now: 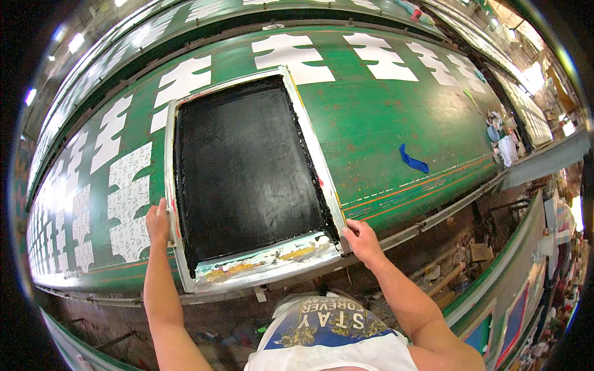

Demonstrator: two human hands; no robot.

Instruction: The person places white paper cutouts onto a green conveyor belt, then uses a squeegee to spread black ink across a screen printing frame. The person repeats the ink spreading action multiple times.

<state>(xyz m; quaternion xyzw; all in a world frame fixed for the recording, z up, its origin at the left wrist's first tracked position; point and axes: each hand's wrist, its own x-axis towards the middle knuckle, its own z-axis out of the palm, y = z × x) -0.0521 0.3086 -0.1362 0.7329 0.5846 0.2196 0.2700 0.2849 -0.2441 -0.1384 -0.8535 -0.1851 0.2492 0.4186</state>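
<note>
A large screen-printing frame [314, 139] lies over the green table [383, 130], with a dark black mesh panel [244, 167] inside its whitish metal rails. Along its near rail run teal and yellow-brown paint smears. My left hand [158, 224] is closed on the left rail near the lower corner. On the opposite side, my right hand [362, 241] grips the right rail just above its near corner, thumb on top. Whether the frame rests flat or is slightly lifted I cannot tell. Its body partly covers a white cut piece [159, 119].
White cut pieces [291, 57] line the far side; patterned ones [130, 201] lie left of the frame. A blue strip [413, 159] lies on the table at right. Crumpled rags [504, 139] sit at its right end. A metal rail [427, 224] edges the near side.
</note>
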